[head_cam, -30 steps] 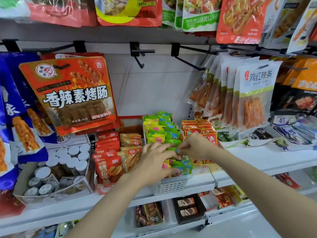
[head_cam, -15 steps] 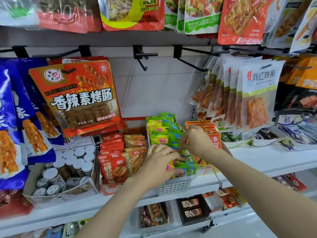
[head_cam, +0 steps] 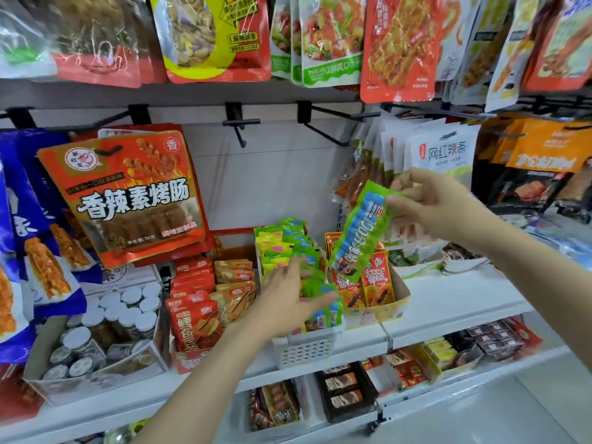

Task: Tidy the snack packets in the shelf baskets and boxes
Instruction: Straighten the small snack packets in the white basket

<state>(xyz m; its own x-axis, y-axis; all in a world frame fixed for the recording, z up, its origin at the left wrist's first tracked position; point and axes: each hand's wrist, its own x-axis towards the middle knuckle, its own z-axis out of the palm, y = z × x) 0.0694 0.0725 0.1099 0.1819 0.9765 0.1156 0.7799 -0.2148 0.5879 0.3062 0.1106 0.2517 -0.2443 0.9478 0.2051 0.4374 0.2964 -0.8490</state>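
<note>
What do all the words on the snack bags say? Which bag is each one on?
"香辣素烤肠", "香", "调味面制品" and "净含量:38克": big orange packet hanging at left.
"网红辣条": white packet hanging at right.
"麻辣咸香": yellow bag on top.
Green packet pinched by the right hand: too blurred.
Small packets in the boxes: too small.

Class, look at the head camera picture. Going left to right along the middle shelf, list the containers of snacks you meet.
Box of white-capped jars → red box of orange-red packets → white basket of green packets, under the left hand → yellow box of red packets, below the green packet held up by the right hand.
</note>
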